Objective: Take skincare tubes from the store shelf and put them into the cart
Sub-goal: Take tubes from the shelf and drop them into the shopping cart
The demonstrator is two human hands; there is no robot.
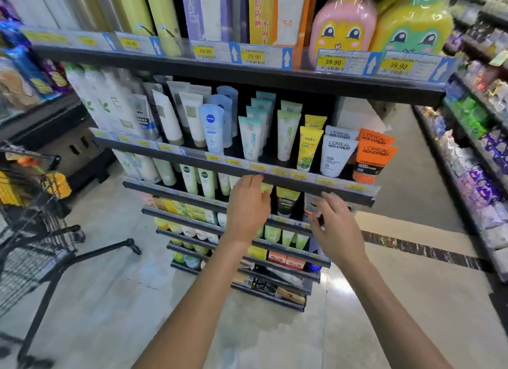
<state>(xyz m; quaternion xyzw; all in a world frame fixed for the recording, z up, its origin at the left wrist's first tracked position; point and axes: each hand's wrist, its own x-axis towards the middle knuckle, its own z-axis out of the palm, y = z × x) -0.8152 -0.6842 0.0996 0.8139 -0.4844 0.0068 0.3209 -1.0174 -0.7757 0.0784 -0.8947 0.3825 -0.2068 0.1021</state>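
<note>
Your 2 hands reach for skincare tubes on the store shelf.
Left hand and right hand are spread, holding nothing (tubes still racked); cart waits left.

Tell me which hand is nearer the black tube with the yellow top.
Left. The left hand reaches just left of the black tube, fingertips almost beside it; the right hand sits farther off, to its lower right.

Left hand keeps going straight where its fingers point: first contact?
Likely the pale green tube just past the left hand, under the shelf's price rail. Depth is unclear; the rail edge could come first.
</note>
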